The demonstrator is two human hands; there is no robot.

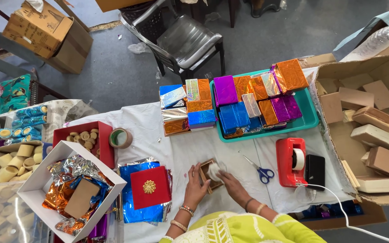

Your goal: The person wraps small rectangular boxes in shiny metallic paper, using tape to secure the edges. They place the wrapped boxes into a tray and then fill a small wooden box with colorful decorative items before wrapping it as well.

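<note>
My left hand (195,185) grips the left side of a small open wooden box (207,174) that rests on the white tablecloth. My right hand (228,181) presses a white wad of paper or cloth (215,170) into the box. Just left of the box lies a red square lid with a gold ornament (150,186) on top of blue foil sheets (133,212).
Blue-handled scissors (260,171), a red tape dispenser (291,162) and a black phone (314,170) lie to the right. A teal tray (310,120) holds foil-wrapped boxes. A cardboard carton (334,135) holds plain wooden boxes. A white box of foil (37,182), a tape roll (120,138) and a red box (106,150) stand left.
</note>
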